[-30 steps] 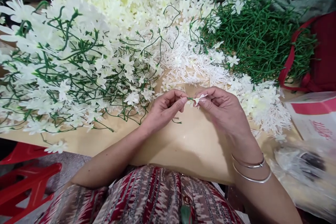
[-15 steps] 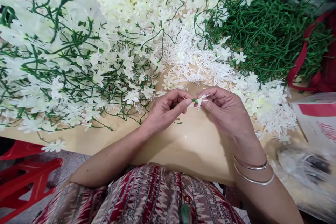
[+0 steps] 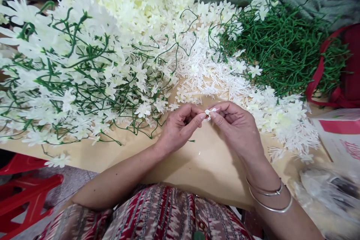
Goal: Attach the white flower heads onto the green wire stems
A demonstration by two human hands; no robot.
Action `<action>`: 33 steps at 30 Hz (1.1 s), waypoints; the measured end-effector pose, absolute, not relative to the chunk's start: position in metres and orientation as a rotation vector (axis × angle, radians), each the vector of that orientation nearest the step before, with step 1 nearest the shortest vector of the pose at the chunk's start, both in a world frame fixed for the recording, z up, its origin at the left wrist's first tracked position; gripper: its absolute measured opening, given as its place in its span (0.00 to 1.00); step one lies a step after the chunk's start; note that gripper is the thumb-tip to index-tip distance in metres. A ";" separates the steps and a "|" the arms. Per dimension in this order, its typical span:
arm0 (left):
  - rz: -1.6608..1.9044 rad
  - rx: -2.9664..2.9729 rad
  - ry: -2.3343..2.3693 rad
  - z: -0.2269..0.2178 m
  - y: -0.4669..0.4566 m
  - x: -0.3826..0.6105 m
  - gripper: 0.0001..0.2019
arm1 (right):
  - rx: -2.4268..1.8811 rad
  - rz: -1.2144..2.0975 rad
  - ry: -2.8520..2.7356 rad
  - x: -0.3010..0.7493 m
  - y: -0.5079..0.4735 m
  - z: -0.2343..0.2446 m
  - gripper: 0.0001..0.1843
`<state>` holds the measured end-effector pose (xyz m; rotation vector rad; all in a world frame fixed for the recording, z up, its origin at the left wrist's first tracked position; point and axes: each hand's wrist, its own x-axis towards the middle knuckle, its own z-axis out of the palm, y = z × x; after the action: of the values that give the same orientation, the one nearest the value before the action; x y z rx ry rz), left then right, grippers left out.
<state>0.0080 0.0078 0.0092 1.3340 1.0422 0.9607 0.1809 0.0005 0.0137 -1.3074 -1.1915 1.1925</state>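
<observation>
My left hand and my right hand meet fingertip to fingertip over the tan table. Together they pinch a small white artificial flower. A thin green stem pokes out under my left palm; its upper part is hidden by the fingers. My right wrist wears two silver bangles. Just beyond my hands lies a spread of loose white plastic flower centres.
Finished white flower sprays on green stems fill the left. A heap of cream petals sits behind. Bare green stems lie at right by a red bag. Plastic bags lie at lower right, a red stool at lower left.
My fingertips have closed tighter together on the small flower, so the green stem tip between them no longer shows. The view has shifted slightly.
</observation>
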 end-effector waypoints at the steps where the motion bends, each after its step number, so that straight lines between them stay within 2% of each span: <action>1: 0.957 1.323 1.049 0.010 0.007 0.008 0.11 | -1.291 1.208 -1.174 0.180 0.001 0.012 0.08; 8: 0.915 1.242 1.041 0.012 0.006 0.008 0.18 | -1.219 1.345 -1.116 0.180 0.004 -0.002 0.08; 13: 0.920 1.269 1.031 0.008 0.008 0.009 0.16 | -1.186 1.363 -1.108 0.181 0.005 -0.008 0.09; 21: 0.958 1.298 0.947 0.008 0.007 0.010 0.15 | -1.153 1.560 -0.976 0.185 0.010 0.006 0.16; 33: 0.956 1.456 1.054 0.004 0.001 0.010 0.14 | -1.184 1.536 -1.076 0.189 0.009 0.003 0.10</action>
<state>0.0101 0.0012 0.0038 1.4561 1.0540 0.9562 0.1893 0.0091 0.0028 -1.1836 -1.0761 1.5360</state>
